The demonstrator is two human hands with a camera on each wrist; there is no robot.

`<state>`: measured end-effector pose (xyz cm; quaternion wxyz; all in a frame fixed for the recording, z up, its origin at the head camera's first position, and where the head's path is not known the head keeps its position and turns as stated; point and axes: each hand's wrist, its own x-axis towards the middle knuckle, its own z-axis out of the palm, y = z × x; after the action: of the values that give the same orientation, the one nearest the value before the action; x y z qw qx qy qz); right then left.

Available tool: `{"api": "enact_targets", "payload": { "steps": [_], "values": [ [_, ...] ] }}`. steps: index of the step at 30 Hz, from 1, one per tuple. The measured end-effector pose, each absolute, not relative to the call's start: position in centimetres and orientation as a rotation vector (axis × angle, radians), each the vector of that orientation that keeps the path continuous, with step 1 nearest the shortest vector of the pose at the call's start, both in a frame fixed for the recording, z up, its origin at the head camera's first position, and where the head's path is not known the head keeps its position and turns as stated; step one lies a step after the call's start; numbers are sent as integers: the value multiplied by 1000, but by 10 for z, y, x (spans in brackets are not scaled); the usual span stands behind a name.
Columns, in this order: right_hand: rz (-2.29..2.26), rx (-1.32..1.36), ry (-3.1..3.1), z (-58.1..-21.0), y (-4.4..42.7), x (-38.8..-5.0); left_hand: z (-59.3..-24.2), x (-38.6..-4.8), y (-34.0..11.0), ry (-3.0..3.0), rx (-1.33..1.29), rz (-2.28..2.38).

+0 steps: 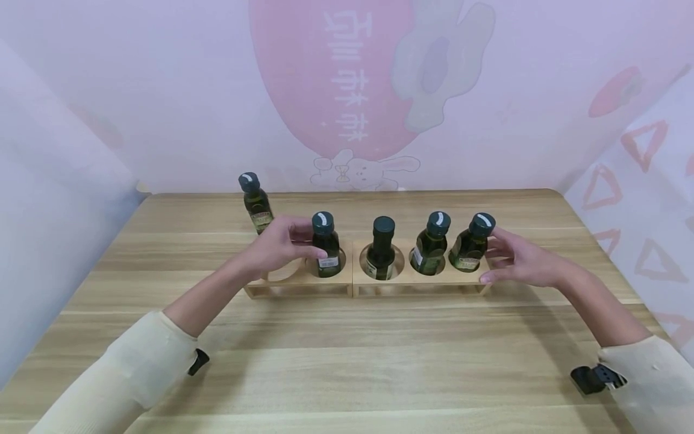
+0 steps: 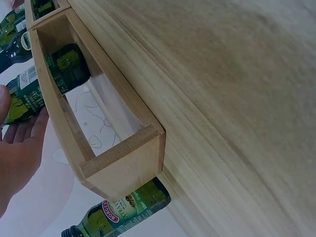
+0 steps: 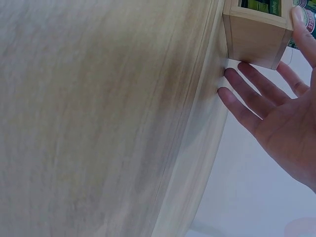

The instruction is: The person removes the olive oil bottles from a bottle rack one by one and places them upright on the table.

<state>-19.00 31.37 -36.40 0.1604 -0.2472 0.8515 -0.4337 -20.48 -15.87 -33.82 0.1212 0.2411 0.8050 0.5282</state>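
My left hand (image 1: pixel 278 246) holds a dark green olive oil bottle (image 1: pixel 328 246), thumb in front and fingers behind. The bottle stands in a round hole of the left wooden rack (image 2: pixel 126 165), its base showing below the top board in the left wrist view. An unfilled hole lies on its left. At the right end of the right wooden rack (image 1: pixel 417 283), my right hand (image 1: pixel 523 259) has its fingers spread. Its thumb is at the front corner, beside the end bottle (image 1: pixel 468 246); the right wrist view shows the fingers (image 3: pixel 252 96) extended past the rack's end.
Two more bottles, one slimmer (image 1: pixel 384 238) and one squarer (image 1: pixel 432 244), stand in the right rack. Another olive oil bottle (image 1: pixel 256 205) stands behind the left rack's left end. Wood-grain tabletop (image 1: pixel 379 361) spreads in front; a printed curtain (image 1: pixel 190 108) hangs behind.
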Motion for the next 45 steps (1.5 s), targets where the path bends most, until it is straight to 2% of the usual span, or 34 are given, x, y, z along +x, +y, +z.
{"api": "enact_targets", "payload": {
  "steps": [26, 45],
  "values": [
    [-1257, -689, 2419, -363, 313, -188, -337, -206, -161, 2362, 701, 1551],
    [-1240, -712, 2442, -364, 313, -189, -320, -202, -161, 2384, 658, 1585]
  ]
}}
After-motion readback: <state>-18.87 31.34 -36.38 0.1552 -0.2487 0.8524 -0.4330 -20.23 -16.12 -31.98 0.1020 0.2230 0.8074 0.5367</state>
